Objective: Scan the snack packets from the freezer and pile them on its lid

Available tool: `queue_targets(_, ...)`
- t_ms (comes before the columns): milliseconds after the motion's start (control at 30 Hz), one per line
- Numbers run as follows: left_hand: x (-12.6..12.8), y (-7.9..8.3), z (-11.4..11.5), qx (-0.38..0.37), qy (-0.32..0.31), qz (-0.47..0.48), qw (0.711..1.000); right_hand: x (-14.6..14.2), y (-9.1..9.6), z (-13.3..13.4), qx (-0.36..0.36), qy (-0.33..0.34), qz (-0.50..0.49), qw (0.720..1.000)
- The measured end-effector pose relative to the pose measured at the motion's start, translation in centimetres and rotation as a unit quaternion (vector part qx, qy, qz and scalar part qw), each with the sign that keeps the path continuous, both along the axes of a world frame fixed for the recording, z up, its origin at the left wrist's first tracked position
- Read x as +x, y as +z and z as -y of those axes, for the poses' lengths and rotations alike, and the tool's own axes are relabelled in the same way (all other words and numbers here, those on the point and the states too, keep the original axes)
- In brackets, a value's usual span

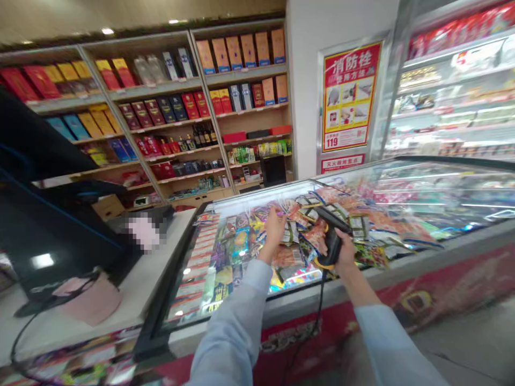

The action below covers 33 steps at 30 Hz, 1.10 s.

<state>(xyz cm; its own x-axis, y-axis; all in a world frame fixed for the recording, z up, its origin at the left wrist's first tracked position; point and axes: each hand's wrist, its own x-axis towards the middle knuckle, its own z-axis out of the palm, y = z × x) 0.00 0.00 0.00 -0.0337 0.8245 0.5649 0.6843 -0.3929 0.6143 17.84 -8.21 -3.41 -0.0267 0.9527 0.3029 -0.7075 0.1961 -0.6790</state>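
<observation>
Holding scanner (332, 242) in right hand (345, 252), grip closed | left hand (275, 227) seemingly pinching snack packet (290, 231) on freezer lid (257, 201)

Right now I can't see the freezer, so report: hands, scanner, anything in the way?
Right hand grips barcode scanner. Left hand on snack packets atop freezer lid. Scanner cable hangs down front.

A shop, shelves of boxed goods (241, 51), glass-topped freezer (422, 187) strewn with snack packets (362, 220), checkout counter (161, 268)
</observation>
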Motion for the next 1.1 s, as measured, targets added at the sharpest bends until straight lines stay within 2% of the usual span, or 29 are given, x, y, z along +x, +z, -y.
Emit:
queue_targets(133, 1.2, -0.8, 0.4, 0.034, -0.023, -0.083, 0.996, 1.5, -2.1, 0.4, -0.001, -0.02, -0.006, 1.0)
queue_targets(233, 1.4, -0.9, 0.6, 0.008, -0.039, -0.139, 0.989, 1.8, -2.5, 0.7, 0.0, -0.054, -0.041, 0.998)
queue_targets(467, 1.4, -0.8, 1.0, -0.022, -0.063, -0.135, 0.989, 1.4, -2.0, 1.0, -0.021, -0.089, -0.056, 0.994)
queue_targets(600, 0.5, 0.9, 1.2, -0.022, -0.08, -0.118, 0.99, 1.2, -0.7, 2.1, -0.013, -0.085, -0.046, 0.995)
queue_targets(733, -3.3, 4.7, 2.1, 0.007, -0.091, -0.055, 0.994, -0.5, 2.8, 3.4, 0.038, -0.046, -0.023, 0.998)
queue_targets(833, -7.7, 7.6, 3.2, 0.034, -0.06, -0.016, 0.997, -3.3, 5.7, 3.6, 0.07, -0.003, -0.018, 0.997)
queue_targets(900, -10.9, 8.9, 4.0, 0.046, -0.039, 0.001, 0.998, -5.7, 7.2, 3.3, 0.083, 0.03, -0.016, 0.996)
queue_targets(1000, -15.8, 9.7, 5.1, 0.063, -0.003, 0.023, 0.998, -10.0, 8.4, 2.6, 0.092, 0.088, -0.013, 0.992)
queue_targets(1100, -20.6, 9.3, 6.0, 0.063, 0.032, 0.041, 0.997, -14.4, 8.8, 2.3, 0.086, 0.14, -0.021, 0.986)
